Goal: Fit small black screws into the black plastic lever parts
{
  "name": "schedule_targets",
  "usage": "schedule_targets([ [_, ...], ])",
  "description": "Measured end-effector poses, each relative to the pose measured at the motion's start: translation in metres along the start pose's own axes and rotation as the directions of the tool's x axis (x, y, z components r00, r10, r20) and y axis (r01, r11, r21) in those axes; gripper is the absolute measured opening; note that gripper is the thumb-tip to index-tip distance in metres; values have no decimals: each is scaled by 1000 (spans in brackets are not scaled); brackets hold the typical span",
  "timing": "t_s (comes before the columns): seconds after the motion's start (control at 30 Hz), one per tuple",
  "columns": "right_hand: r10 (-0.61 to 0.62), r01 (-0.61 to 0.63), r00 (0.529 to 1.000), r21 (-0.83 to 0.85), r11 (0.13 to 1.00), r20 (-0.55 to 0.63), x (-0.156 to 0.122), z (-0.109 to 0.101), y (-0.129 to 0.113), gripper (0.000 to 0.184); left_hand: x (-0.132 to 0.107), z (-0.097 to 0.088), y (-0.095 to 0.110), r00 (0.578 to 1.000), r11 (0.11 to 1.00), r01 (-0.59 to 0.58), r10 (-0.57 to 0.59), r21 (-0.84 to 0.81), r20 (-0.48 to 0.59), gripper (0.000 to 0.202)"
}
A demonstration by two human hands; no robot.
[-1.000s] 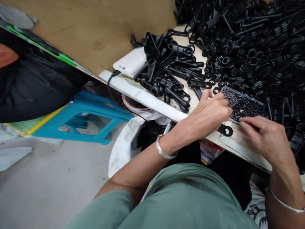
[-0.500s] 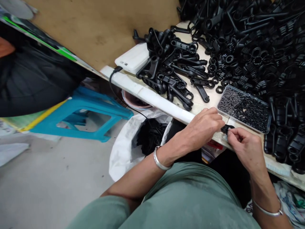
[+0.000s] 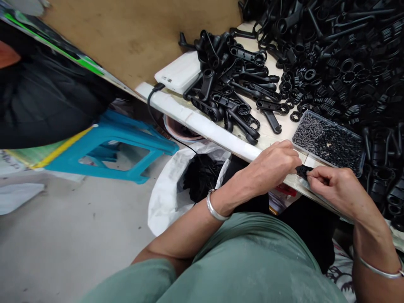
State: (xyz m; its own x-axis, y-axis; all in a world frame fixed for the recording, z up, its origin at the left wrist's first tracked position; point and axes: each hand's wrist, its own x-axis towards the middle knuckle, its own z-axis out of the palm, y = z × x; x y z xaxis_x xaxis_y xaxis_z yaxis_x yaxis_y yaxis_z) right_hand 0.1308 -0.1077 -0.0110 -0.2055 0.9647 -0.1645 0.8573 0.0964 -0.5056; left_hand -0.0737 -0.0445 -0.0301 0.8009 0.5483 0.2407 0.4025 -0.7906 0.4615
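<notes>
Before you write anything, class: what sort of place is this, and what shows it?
Probably a small assembly workshop: a bench heaped with black plastic parts, a tray of tiny dark bits, left hand and right hand pinching a small black piece.

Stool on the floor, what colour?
The stool is bright blue; the head view shows it best.

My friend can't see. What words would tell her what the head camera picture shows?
A person's left hand and right hand pinch one small black part at the table edge. Beside them sits a clear tray of tiny black bits, and heaps of black plastic parts lie behind.
</notes>
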Motion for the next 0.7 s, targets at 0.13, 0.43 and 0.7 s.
schedule_targets([
  [0.13,-3,3,1000,-6,1000,11,0,-1,2,25,0,0,-1,1000,1000,-2,2,7,6,17],
  [0.43,-27,28,1000,44,999,-13,-4,-1,0,29,-1,-3,2,1000,1000,-2,2,16,11,15],
  [0.7,156,-140,952,78,987,-263,-13,-28,37,29,12,-17,-4,999,997,-32,30,65,26,13],
])
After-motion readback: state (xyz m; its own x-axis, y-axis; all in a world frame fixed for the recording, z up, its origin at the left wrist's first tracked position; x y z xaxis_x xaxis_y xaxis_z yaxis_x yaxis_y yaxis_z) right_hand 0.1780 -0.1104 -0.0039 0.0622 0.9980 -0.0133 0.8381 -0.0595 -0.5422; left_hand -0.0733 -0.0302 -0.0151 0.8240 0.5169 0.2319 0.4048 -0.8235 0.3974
